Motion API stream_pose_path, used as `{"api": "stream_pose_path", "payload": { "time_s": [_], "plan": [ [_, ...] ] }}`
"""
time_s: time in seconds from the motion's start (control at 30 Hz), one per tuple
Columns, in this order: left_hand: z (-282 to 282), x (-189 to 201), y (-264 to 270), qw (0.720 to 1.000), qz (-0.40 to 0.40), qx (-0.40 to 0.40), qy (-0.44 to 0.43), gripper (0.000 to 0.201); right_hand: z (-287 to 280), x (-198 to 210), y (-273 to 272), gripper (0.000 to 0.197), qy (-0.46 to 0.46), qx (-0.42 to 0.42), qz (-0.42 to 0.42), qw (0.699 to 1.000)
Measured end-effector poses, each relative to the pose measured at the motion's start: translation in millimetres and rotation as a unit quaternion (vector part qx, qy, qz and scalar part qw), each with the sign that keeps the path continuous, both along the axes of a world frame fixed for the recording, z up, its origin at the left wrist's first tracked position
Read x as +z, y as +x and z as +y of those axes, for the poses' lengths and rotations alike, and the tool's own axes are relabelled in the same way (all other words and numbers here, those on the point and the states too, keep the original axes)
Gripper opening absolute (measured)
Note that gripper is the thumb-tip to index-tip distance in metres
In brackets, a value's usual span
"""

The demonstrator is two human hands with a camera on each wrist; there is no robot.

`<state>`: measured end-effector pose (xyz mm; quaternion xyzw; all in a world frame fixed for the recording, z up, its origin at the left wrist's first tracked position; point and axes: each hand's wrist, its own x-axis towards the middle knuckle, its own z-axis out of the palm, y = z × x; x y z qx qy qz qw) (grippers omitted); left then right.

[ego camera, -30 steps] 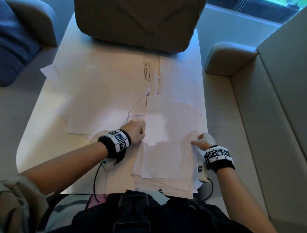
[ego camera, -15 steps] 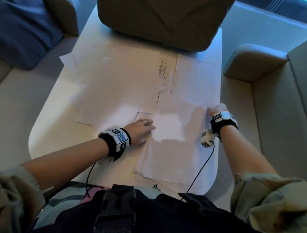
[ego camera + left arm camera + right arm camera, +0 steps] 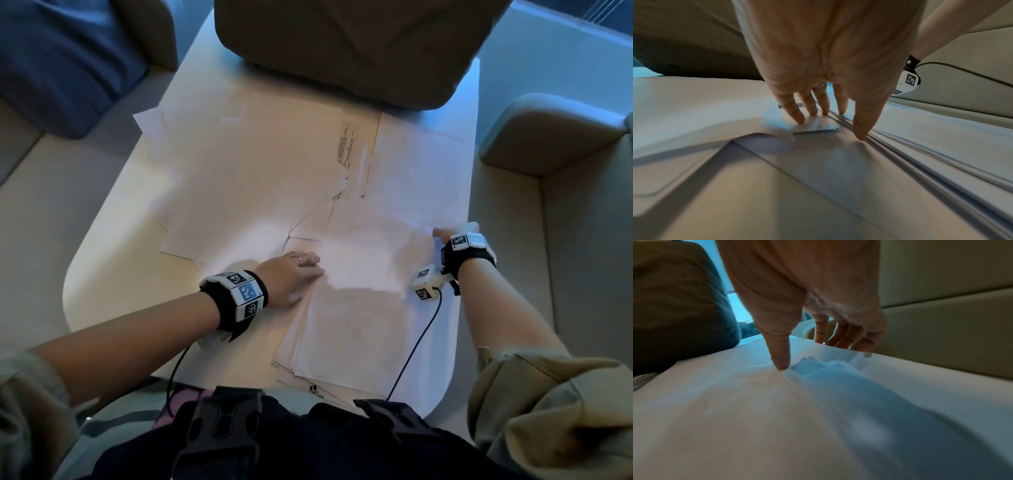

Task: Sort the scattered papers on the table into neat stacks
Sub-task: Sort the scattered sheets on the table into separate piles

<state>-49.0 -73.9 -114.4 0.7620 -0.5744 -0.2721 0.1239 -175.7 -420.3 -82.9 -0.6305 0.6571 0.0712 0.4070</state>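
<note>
**Thin sheets, gripped at the edges**

The left hand (image 3: 294, 274) lay spread, fingers straight, fingertips (image 3: 800, 119) pressing the near pile's left edge. The right hand (image 3: 452, 236) pinched the right edge of the papers (image 3: 370, 308): thumb on top, fingers curled under past the edge of the surface (image 3: 113, 274). The near pile sat before the person; looser sheets (image 3: 246, 181) fanned out behind it, up to a cushion (image 3: 342, 44). Such paper likely felt light, limp and slippery; it would slide and buckle if pushed mid-sheet. Squeezing opposite edges seemed the safest hold.
</note>
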Motion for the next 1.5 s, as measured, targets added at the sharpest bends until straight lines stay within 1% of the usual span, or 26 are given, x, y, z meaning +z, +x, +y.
{"api": "stream_pose_path", "payload": {
  "time_s": [0.07, 0.1, 0.17, 0.3, 0.33, 0.43, 0.47, 0.5, 0.53, 0.57, 0.6, 0.63, 0.67, 0.73, 0.9, 0.93, 0.97, 1.07, 1.13, 1.17, 1.2, 1.27, 1.3, 1.4, 1.47, 1.5],
  "plan": [
    [-1, 1, 1, 1.000, 0.003, 0.000, -0.002, 0.056, 8, 1, 0, 0.068, -0.012, 0.010, -0.004, 1.000],
    [-1, 1, 1, 1.000, 0.004, 0.003, -0.007, 0.055, 11, 0, 1, 0.067, -0.050, 0.015, 0.020, 0.998],
    [-1, 1, 1, 1.000, 0.005, 0.012, -0.020, 0.053, 15, 2, 1, 0.069, -0.136, 0.023, 0.062, 0.989],
    [-2, 0, 1, 1.000, 0.007, 0.013, -0.024, 0.052, 14, 6, 0, 0.078, -0.151, 0.050, 0.088, 0.983],
    [-2, 1, 0, 1.000, 0.008, 0.014, -0.023, 0.053, 14, 7, -3, 0.076, -0.156, 0.060, 0.096, 0.981],
    [-1, 2, -1, 1.000, 0.008, 0.016, -0.018, 0.055, 13, 7, -2, 0.043, -0.151, 0.154, 0.130, 0.968],
    [-1, 3, -2, 1.000, 0.008, 0.016, -0.019, 0.054, 14, 6, -1, 0.033, -0.143, 0.166, 0.111, 0.969],
    [-1, 3, -2, 1.000, 0.007, 0.018, -0.021, 0.053, 16, 6, 0, 0.026, -0.159, 0.174, 0.117, 0.965],
    [-1, 4, -2, 1.000, 0.006, 0.020, -0.021, 0.053, 17, 6, 1, 0.024, -0.188, 0.171, 0.107, 0.961],
    [-2, 4, -2, 1.000, 0.005, 0.021, -0.021, 0.052, 17, 7, 1, 0.037, -0.207, 0.152, 0.099, 0.961],
    [-2, 4, -2, 1.000, 0.006, 0.022, -0.021, 0.052, 17, 7, 2, 0.050, -0.207, 0.102, 0.070, 0.971],
    [-2, 4, -2, 0.999, 0.008, 0.023, -0.021, 0.052, 16, 8, 3, 0.057, -0.204, 0.067, 0.055, 0.975],
    [-2, 4, -2, 0.999, 0.011, 0.024, -0.023, 0.051, 16, 9, 4, 0.059, -0.202, 0.049, 0.039, 0.977],
    [-2, 5, -2, 0.999, 0.010, 0.025, -0.024, 0.051, 14, 12, 5, 0.053, -0.202, 0.041, 0.020, 0.978],
    [-5, 11, -2, 0.999, -0.002, 0.031, 0.011, 0.057, 18, 12, 8, 0.010, -0.190, 0.086, 0.044, 0.977],
    [-5, 12, -2, 0.999, -0.002, 0.029, 0.015, 0.058, 20, 13, 11, 0.009, -0.196, 0.097, 0.047, 0.975],
    [-5, 12, -1, 0.999, -0.002, 0.028, 0.017, 0.058, 21, 12, 12, 0.017, -0.213, 0.105, 0.042, 0.971],
    [-6, 14, 0, 0.999, -0.008, 0.024, 0.027, 0.058, 27, 9, 14, 0.022, -0.241, 0.140, -0.019, 0.960],
    [-7, 15, 1, 0.999, -0.010, 0.024, 0.033, 0.058, 31, 7, 12, 0.024, -0.252, 0.175, -0.094, 0.947],
    [-8, 15, 2, 0.999, -0.010, 0.024, 0.038, 0.058, 34, 7, 10, 0.021, -0.263, 0.176, -0.133, 0.939],
    [-9, 16, 3, 0.999, -0.010, 0.023, 0.043, 0.059, 36, 9, 7, 0.014, -0.274, 0.170, -0.171, 0.931],
    [-10, 16, 3, 0.998, -0.012, 0.024, 0.048, 0.058, 41, 14, 3, 0.026, -0.300, 0.146, -0.229, 0.914],
    [-11, 16, 3, 0.998, -0.015, 0.026, 0.050, 0.058, 42, 18, 1, 0.028, -0.313, 0.131, -0.241, 0.909],
    [-12, 16, 4, 0.998, -0.021, 0.028, 0.049, 0.056, 35, 20, -6, 0.021, -0.331, 0.087, -0.272, 0.899],
    [-12, 16, 4, 0.999, -0.013, 0.030, 0.043, 0.055, 31, 25, -10, 0.038, -0.336, 0.052, -0.292, 0.894],
    [-12, 15, 4, 0.999, -0.008, 0.032, 0.040, 0.054, 30, 29, -12, 0.047, -0.336, 0.032, -0.325, 0.883]
  ]
}}
